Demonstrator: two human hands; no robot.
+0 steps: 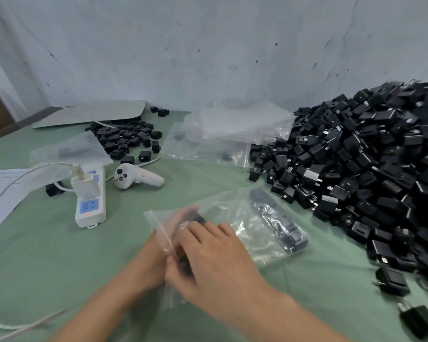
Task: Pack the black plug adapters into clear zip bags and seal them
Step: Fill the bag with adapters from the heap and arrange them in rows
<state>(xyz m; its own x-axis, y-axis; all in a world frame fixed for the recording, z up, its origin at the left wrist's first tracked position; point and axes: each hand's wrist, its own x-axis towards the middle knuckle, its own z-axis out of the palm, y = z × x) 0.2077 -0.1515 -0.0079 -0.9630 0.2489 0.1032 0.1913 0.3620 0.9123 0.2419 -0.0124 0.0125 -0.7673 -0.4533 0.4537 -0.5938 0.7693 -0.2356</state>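
A clear zip bag (255,225) lies on the green table in front of me with several black plug adapters (279,218) inside it. My left hand (166,233) reaches into the bag's open mouth; its fingers show through the plastic. My right hand (213,255) lies over the bag's near edge and grips black adapters (184,264) between thumb and fingers at the opening. Both hands are blurred. A big heap of loose black adapters (371,164) fills the right side of the table.
A white power strip (90,206) with a plugged-in charger and a white handheld controller (136,177) lie to the left. A smaller pile of adapters (127,140) and spare clear bags (223,134) sit further back. White cables run along the left.
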